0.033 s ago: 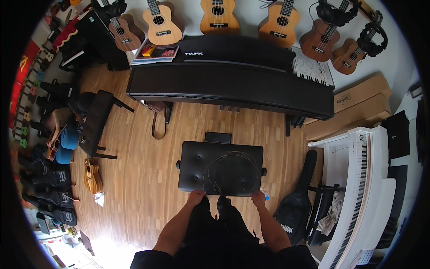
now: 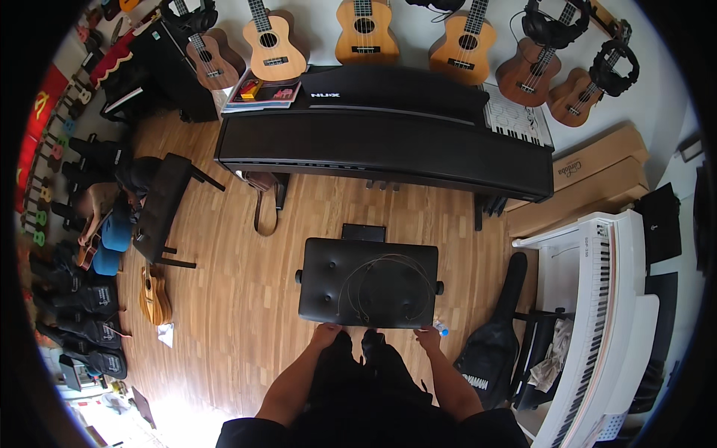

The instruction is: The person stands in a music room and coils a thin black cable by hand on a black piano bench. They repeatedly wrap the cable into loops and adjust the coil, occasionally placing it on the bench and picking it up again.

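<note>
In front of me stands a black padded piano bench (image 2: pixel 321 280) with a tufted top and side knobs. A thin golden wire or instrument string (image 2: pixel 345 287) lies on its top in loose, wide loops. My left hand (image 2: pixel 326 335) is closed at the bench's near edge, left of my knees. At the near right corner, my right hand (image 2: pixel 427 337) is closed on the same edge. The fingertips are small and partly hidden, and I cannot make out whether either hand touches a string end.
A black digital piano (image 2: pixel 373 138) stands ahead, ukuleles (image 2: pixel 364 33) hanging above it. To my right are a black gig bag (image 2: pixel 489 340) and a white piano (image 2: pixel 631 328). A bottle (image 2: pixel 442 329) lies by the bench. Further left, a seated person (image 2: pixel 97 205) holds a small guitar near another bench (image 2: pixel 166 201).
My right hand has shifted slightly left and down along the bench edge, showing more of the bottle. The whole view has moved a little; the bench and string stay in place.
</note>
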Demonstrator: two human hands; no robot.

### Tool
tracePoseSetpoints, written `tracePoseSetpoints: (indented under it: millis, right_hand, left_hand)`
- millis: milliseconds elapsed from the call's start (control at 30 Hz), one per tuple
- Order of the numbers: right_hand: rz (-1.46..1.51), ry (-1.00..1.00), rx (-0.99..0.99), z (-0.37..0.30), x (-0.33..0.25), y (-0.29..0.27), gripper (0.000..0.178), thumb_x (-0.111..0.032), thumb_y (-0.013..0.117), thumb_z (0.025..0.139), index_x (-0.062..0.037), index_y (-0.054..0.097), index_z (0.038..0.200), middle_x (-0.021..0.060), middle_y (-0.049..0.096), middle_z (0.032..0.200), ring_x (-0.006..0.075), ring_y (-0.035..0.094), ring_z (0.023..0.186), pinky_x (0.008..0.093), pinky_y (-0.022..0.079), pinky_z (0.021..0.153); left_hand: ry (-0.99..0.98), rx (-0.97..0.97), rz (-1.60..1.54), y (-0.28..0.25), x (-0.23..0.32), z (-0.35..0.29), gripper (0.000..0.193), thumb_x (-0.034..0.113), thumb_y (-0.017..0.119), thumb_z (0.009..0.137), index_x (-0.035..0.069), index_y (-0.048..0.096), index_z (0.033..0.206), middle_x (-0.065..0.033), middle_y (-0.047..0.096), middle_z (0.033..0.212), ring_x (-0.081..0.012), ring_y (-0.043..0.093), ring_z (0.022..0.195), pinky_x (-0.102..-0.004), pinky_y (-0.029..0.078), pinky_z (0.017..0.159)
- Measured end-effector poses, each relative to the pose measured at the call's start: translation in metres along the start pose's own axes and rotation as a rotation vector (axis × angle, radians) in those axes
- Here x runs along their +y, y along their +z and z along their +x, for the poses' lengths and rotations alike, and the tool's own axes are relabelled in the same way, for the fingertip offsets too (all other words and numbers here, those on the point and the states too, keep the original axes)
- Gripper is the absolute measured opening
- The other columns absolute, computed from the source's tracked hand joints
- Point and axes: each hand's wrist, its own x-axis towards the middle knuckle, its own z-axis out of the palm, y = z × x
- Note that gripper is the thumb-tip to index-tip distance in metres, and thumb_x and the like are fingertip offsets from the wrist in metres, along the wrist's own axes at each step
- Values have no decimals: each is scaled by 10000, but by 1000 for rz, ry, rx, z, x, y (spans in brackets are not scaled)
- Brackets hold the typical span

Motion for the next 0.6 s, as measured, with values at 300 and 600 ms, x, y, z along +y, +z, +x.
tracePoseSetpoints:
  millis: [300,600]
  right_hand:
    - [377,377,-281,-128,-54,-46,340,-234,736,815,27,648,1015,112,674,814,204,692,673,291,538,551]
    - [429,509,-239,-206,-49,-44,274,-226,677,871,18,653,991,112,673,829,198,670,654,296,529,566]
  left_hand:
    - [-194,-38,-126,-26,-93,-55,387,373,666,833,11,708,960,-126,717,841,-220,697,764,-349,541,716]
    - [-174,-155,-100,-40,-175,-88,367,388,633,840,32,721,820,-86,707,723,-192,693,671,-331,542,656]
